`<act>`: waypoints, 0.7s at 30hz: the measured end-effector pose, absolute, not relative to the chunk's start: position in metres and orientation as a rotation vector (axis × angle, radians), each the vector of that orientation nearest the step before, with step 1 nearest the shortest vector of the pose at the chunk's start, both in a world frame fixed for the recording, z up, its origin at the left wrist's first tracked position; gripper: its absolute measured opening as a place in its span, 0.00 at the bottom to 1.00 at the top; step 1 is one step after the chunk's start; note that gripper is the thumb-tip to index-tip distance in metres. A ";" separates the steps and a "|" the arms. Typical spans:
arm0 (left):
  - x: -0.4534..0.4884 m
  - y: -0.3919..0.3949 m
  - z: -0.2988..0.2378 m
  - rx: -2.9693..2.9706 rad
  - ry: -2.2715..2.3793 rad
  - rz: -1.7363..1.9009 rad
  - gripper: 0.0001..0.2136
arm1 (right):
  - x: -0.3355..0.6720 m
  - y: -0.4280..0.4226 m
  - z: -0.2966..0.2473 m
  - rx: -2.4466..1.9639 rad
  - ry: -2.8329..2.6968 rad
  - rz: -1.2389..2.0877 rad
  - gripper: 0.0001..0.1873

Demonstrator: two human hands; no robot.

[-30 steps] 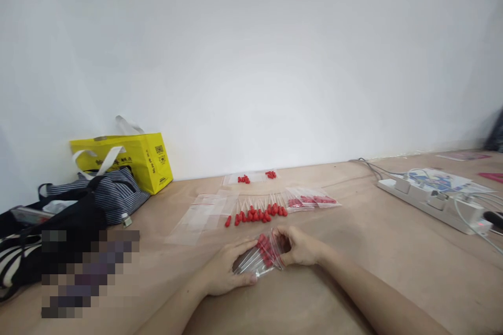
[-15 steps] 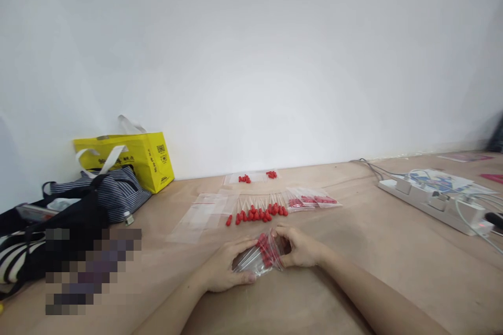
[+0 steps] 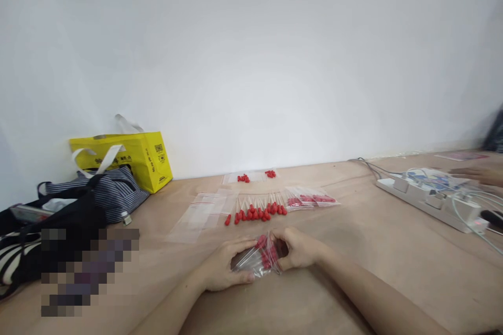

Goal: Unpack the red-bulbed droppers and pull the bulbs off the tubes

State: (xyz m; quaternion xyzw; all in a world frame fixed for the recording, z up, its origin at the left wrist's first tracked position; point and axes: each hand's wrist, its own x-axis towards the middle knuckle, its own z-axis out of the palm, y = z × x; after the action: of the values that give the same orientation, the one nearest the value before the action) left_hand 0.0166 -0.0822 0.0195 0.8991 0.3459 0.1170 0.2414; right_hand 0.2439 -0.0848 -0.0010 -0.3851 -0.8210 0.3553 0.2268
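A clear zip bag [image 3: 257, 268] of glass droppers with red rubber bulbs [image 3: 268, 257] lies between my hands, near the front middle of the table. Curled around the bag's left end, by the glass tubes, is my left hand [image 3: 225, 267], thumb in front and fingers behind. My right hand [image 3: 299, 249] pinches the bag's right end, at the bulb side. The bag's mouth seems to be at that end; whether it is sealed, I cannot tell. Just beyond, a row of loose red-bulbed droppers [image 3: 255, 213] lies with bulbs toward me.
Flat clear zip bags [image 3: 202, 212] lie left of the row, filled bags [image 3: 312, 199] right of it. More droppers [image 3: 243, 178] rest on plastic by the wall. A yellow bag [image 3: 159, 167] and dark bags stand left. Right are a power strip [image 3: 432, 204], cables and another person's hand [image 3: 477, 174].
Another person's hand has come in at the far right, over the papers. My hands keep nearly the same hold; the bag's right end has shifted slightly. The view has moved a little.
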 end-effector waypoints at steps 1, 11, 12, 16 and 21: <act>0.016 -0.082 0.019 2.461 0.944 0.316 0.31 | 0.243 -0.085 -0.002 -1.052 -2.258 1.015 0.13; 0.014 -0.079 0.014 2.431 0.967 0.298 0.30 | 0.242 -0.081 -0.013 -1.044 -2.119 1.035 0.15; 0.014 -0.079 0.014 2.429 0.967 0.295 0.30 | 0.243 -0.079 -0.014 -1.035 -2.067 1.081 0.15; 0.013 -0.079 0.015 2.423 0.981 0.270 0.30 | 0.254 -0.070 -0.017 -1.069 -1.833 1.390 0.16; 0.011 -0.078 0.013 2.393 0.985 0.297 0.30 | 0.278 -0.063 -0.014 -1.049 -1.550 1.614 0.15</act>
State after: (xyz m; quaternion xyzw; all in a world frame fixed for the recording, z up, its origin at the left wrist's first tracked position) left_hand 0.0105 -0.0779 0.0134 0.8858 0.3646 0.1100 0.2652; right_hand 0.2775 -0.0629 -0.0137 -0.4007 -0.5924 0.6168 0.3287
